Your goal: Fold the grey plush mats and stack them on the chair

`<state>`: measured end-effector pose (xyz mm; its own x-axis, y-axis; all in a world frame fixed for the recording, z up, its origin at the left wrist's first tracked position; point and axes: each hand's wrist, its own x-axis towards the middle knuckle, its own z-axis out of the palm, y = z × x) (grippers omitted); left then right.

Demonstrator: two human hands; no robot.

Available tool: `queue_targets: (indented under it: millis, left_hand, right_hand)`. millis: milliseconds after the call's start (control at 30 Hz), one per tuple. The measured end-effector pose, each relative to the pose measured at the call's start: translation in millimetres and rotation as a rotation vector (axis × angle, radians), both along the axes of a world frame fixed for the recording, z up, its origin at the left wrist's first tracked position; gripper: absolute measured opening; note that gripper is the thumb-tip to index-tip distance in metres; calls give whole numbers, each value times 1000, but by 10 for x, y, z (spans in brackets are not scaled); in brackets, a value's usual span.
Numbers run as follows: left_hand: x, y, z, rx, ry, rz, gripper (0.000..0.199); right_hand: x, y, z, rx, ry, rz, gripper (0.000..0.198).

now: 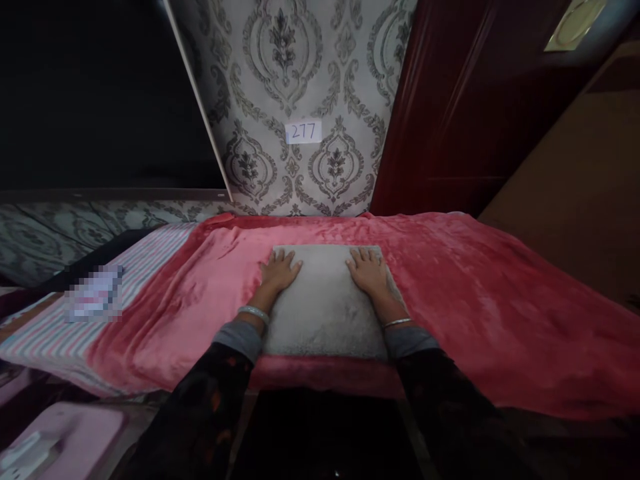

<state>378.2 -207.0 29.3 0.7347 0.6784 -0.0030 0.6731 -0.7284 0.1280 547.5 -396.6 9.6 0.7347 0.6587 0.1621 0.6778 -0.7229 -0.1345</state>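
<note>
A grey, plush-looking rectangular cloth (325, 307) lies flat on the red-pink blanket (460, 300). At its far left corner rests my left hand (281, 272), palm down with the fingers spread. My right hand (369, 272) lies the same way near the far right corner, fingers apart and pointing away from me. Both hands touch the cloth's top and hold nothing. A bracelet circles each wrist. Whether the cloth is folded or a single layer, I cannot tell.
Striped fabric (165, 250) shows at the left, with a blurred-out item (95, 293) on it. A dark screen (100, 100) stands behind at the left. At the back is a patterned wall (285, 173) with a paper label (303, 131). A pink stool-like surface (90, 427) sits lower left.
</note>
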Motion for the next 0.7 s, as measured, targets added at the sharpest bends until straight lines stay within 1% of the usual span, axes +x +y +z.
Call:
queue_targets:
  millis: [67,133,167,233,267,300,367,400,433,533,700]
  left_hand:
    - [8,93,53,-39,42,-8,67]
    - [26,151,128,-57,93,15,68]
    - [43,155,162,-37,115,47,68]
    - [98,100,199,62,115,96,67]
    - [132,46,193,115,91,66,66]
    - [167,-20,172,150,57,-4,64]
    - [225,-153,96,150,-9,-184,61]
    - [243,-206,53,131,-30,-240,60]
    - [254,-244,15,116,-43,-253,60]
    - [255,-261,-42,108,-55,-177,61]
    - [182,-154,-17,117,-24,-190,59]
  right_hand:
    - [-8,2,15,0,-6,-7,56]
    - [-16,6,15,-1,-13,-12,56]
    - [-17,8,10,-1,-15,-11,56]
    - [-13,13,-3,0,-15,-10,57]
    - [-9,14,-8,2,-13,-11,57]
    - [-3,13,-12,3,-11,-11,57]
    - [6,9,-15,6,-4,-11,57]
    - [10,5,-14,7,-2,-9,57]
    - [13,1,-12,8,-2,-6,56]
    - [19,-9,-9,15,-2,-2,56]
    - [38,-15,-23,16,1,4,57]
